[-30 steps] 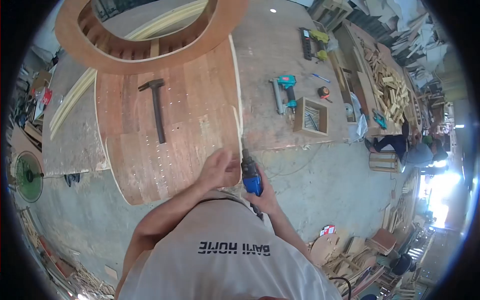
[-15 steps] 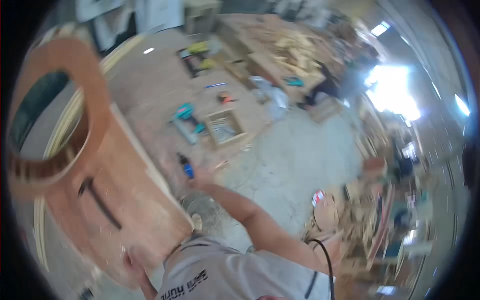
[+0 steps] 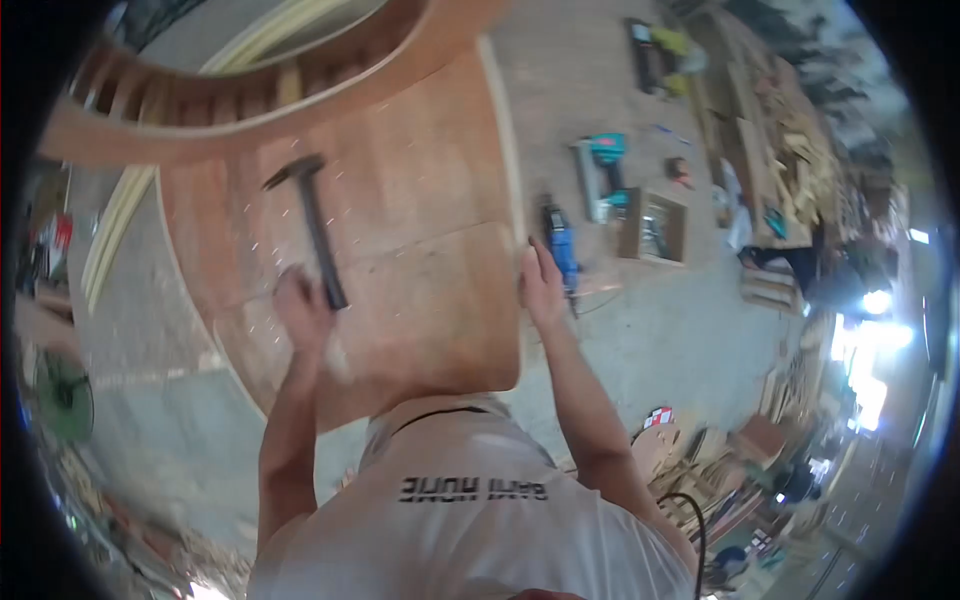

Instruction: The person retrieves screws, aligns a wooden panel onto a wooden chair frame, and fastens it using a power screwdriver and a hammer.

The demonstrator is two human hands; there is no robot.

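Observation:
A hammer with a dark handle lies on a broad curved wooden panel, its head pointing away from me. My left hand is over the panel beside the handle's near end. Motion smears its fingers, so I cannot tell whether they touch the hammer. At the panel's right edge is my right hand, fingers drawn together, with a small dark tip sticking out beyond them. What that is, I cannot make out. Just right of this hand lies a blue and black power tool. Small bright specks dot the panel.
A ring-shaped wooden frame adjoins the panel's far end. To the right are a teal nail gun, a wooden box with metal pieces inside, and a yellow-green tool. Wood scraps pile up at lower right.
My view has turned left, so the panel now lies in front of me. My left hand has come up beside the hammer handle. My right hand has moved from near the blue tool to the panel's edge.

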